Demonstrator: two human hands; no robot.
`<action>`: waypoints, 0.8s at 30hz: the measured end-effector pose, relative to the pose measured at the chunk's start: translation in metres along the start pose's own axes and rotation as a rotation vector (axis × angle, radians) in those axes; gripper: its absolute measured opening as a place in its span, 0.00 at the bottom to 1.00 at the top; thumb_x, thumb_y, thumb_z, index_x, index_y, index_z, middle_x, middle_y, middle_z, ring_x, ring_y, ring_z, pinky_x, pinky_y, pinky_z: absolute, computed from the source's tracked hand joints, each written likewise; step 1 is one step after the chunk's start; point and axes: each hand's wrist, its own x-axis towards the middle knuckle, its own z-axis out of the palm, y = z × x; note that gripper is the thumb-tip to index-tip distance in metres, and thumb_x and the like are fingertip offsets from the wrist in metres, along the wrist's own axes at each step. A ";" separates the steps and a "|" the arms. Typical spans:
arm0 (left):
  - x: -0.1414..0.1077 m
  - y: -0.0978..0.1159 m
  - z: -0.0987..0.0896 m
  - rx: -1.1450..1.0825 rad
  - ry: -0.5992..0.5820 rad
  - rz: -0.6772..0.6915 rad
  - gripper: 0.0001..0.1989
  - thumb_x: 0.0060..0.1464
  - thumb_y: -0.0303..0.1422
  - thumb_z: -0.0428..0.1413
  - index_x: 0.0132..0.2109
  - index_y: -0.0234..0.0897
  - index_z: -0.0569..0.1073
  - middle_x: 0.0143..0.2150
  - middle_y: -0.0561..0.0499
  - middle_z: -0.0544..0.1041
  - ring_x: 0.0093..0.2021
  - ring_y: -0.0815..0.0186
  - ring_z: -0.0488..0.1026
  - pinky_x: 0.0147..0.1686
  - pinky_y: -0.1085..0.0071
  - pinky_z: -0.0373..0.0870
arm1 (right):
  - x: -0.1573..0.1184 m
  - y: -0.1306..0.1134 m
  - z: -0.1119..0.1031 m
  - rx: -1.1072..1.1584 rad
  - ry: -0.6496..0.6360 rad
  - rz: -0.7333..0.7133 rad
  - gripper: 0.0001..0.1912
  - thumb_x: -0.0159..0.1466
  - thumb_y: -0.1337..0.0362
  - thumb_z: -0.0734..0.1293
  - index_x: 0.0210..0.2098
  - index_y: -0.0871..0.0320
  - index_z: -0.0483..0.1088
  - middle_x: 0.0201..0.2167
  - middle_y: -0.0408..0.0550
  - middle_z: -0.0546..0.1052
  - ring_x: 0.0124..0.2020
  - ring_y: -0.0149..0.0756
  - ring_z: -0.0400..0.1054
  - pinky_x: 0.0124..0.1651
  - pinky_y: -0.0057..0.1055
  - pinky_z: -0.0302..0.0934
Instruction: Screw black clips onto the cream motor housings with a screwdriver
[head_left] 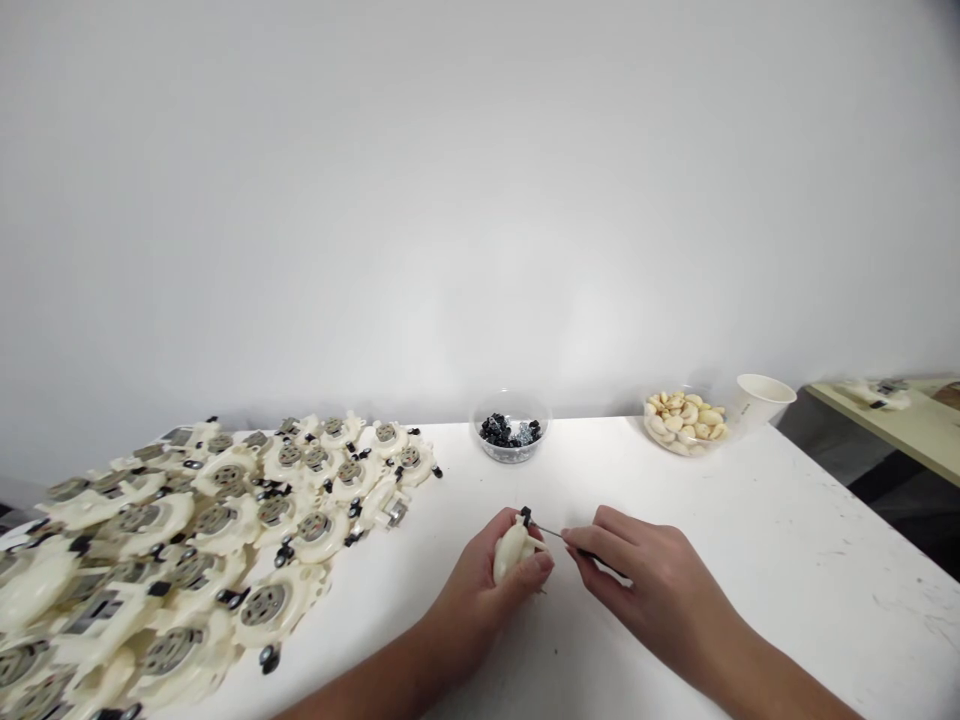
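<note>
My left hand (480,595) grips a small cream plastic part (512,552) with a rounded shape, and a black clip (526,517) sits at its top end. My right hand (637,580) pinches a thin metal pin or tool (551,531) between its fingers. The tip of that tool reaches toward the black clip and appears to be right beside it. My fingers hide much of the cream part.
A large spread of cream plastic discs (195,540) with grey metal centres covers the white table (780,520) on the left. Behind my hands stand a clear bowl of black pieces (510,432), a clear bowl of cream pieces (684,423) and a paper cup (763,400). Another table (892,425) lies beyond the right edge.
</note>
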 end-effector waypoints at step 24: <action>-0.008 0.002 0.001 0.230 -0.013 0.139 0.16 0.63 0.46 0.56 0.44 0.37 0.66 0.36 0.52 0.69 0.35 0.65 0.65 0.37 0.70 0.63 | -0.001 -0.017 0.016 0.706 -0.066 0.758 0.15 0.66 0.53 0.69 0.31 0.57 0.77 0.25 0.43 0.75 0.29 0.34 0.64 0.31 0.28 0.57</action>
